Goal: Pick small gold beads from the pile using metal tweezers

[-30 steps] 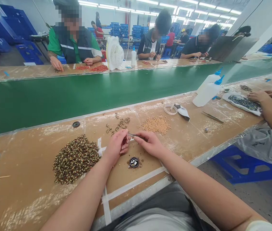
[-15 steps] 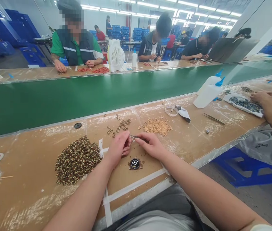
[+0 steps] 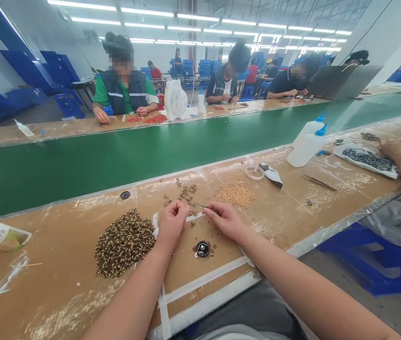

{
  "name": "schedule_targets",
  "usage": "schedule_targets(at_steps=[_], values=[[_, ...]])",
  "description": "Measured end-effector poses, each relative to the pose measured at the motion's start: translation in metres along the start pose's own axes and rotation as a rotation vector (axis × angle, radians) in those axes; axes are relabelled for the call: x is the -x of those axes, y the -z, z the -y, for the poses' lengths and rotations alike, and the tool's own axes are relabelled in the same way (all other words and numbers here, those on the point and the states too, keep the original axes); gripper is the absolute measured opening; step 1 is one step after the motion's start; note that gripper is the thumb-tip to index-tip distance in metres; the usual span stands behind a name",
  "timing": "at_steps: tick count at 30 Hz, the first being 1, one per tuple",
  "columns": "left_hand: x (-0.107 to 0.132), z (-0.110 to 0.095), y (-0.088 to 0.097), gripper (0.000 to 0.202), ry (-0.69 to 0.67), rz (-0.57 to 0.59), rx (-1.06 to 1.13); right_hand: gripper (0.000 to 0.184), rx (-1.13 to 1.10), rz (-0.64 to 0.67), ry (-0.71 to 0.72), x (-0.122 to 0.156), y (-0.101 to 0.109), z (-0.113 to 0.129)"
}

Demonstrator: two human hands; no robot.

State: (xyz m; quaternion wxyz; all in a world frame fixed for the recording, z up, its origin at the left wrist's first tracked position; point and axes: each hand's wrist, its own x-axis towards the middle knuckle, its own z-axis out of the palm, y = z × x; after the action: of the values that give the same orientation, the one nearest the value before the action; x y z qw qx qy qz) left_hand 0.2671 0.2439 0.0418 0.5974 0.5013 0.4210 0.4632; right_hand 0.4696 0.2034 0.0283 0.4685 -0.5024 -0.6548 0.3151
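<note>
My left grip (image 3: 171,225) hangs over the tabletop (image 3: 264,226) with its fingers curled together; whether it is clenched on something small, I cannot tell. My right grip (image 3: 224,222) is closed on a pair of fine tweezers (image 3: 199,205), whose tip reaches toward the left fingertips, just above a strip of white tape (image 3: 195,216). Just left of the hands lies a heap of speckled brown beads (image 3: 125,243); below them sits a round black disc (image 3: 202,249) in a brown smear. Beyond are scattered small beads (image 3: 186,194) and a pile of tan beads (image 3: 234,195). Far right, a co-worker's hand (image 3: 395,151) sits at the edge of a white bag of dark beads (image 3: 365,159), past two squeeze bottles (image 3: 306,144).
</note>
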Motion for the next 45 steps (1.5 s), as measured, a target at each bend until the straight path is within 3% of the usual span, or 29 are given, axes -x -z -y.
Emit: schedule_targets(at_steps=[6,9,12,16,21,24,29,35,40,45], values=[[0.002,-0.002,0.001,0.041,-0.023,0.096,0.024,0.04,-0.066,-0.012,-0.017,0.001,0.0,-0.005],[0.001,-0.004,0.001,0.04,-0.011,0.132,0.071,0.038,-0.224,-0.031,-0.04,-0.001,-0.002,-0.008],[-0.001,-0.006,0.002,0.035,0.006,0.085,0.14,0.053,-0.437,-0.037,-0.075,-0.002,-0.002,-0.01],[-0.002,-0.007,0.0,0.039,-0.002,-0.002,0.179,0.045,-0.598,-0.001,-0.137,-0.001,0.007,-0.006],[-0.002,-0.008,-0.002,0.044,-0.003,-0.047,0.2,0.074,-0.758,0.122,-0.11,-0.001,0.02,0.002],[-0.003,-0.008,-0.002,0.041,0.002,-0.042,0.195,0.086,-0.705,0.054,-0.138,-0.003,0.017,-0.005],[-0.006,-0.005,-0.002,0.039,-0.025,-0.046,0.176,0.057,-0.466,-0.085,-0.149,-0.005,0.011,-0.018],[-0.004,-0.006,-0.001,0.034,-0.04,-0.016,0.105,0.047,-0.077,0.021,-0.044,0.001,0.005,-0.008],[-0.005,-0.009,-0.001,0.027,-0.041,-0.084,0.174,0.036,0.1,0.122,-0.008,0.003,0.001,-0.008],[-0.007,-0.009,0.0,0.026,-0.032,-0.076,0.2,0.046,-0.062,-0.281,-0.168,-0.005,0.012,-0.017]])
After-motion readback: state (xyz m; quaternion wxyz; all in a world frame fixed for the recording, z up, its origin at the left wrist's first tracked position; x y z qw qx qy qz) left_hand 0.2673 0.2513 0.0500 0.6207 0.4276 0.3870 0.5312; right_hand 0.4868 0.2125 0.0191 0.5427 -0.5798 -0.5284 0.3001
